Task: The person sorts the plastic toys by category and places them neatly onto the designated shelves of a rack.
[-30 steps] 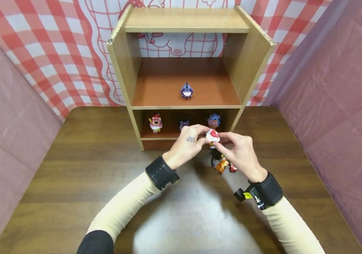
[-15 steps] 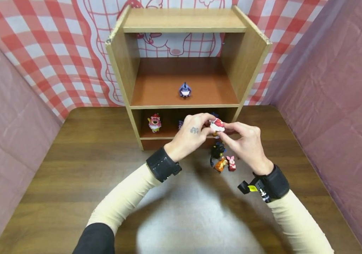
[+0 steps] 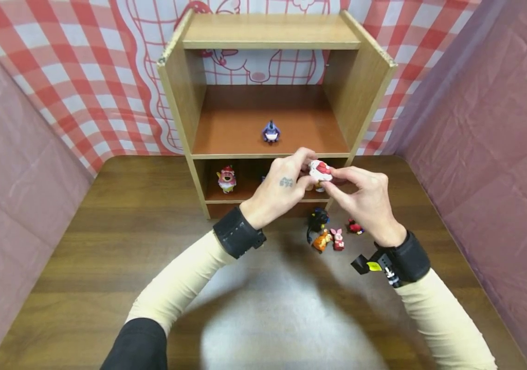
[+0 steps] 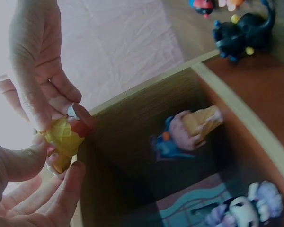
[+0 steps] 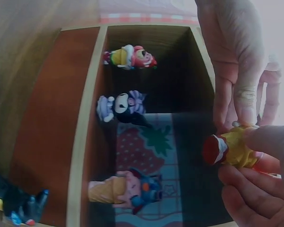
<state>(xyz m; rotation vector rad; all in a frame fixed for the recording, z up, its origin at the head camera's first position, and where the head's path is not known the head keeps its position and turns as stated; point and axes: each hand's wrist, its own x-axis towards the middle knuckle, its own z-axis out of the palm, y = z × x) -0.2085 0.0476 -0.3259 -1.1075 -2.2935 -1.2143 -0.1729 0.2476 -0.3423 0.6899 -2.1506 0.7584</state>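
Observation:
Both hands pinch one small figurine [image 3: 321,170] in front of the shelf unit's lower compartment. From above it shows white and red; in the wrist views its yellow waffle-patterned body [image 4: 66,137] and red-and-white end [image 5: 214,148] appear. My left hand [image 3: 286,180] holds it from the left, thumb and fingertips on its side. From the right, my right hand [image 3: 365,192] grips it between thumb and fingers. Behind the hands, a blue figurine with a pink-topped cone [image 5: 128,189] and a black-and-white one with a purple bow [image 5: 123,105] stand in the lower compartment, mostly hidden from the head view.
A pink bear figurine [image 3: 226,179] stands at the lower compartment's left. On the shelf board [image 3: 231,123] above sits a purple donkey figurine [image 3: 271,132]. Black [image 3: 317,219], orange [image 3: 322,240], pink rabbit-eared [image 3: 338,239] and red [image 3: 355,226] figurines lie on the table before the unit.
Both hands have moved up and slightly right with the figurine, towards the shelf unit. The pink rabbit-eared and red figurines on the table have come out from behind the right hand.

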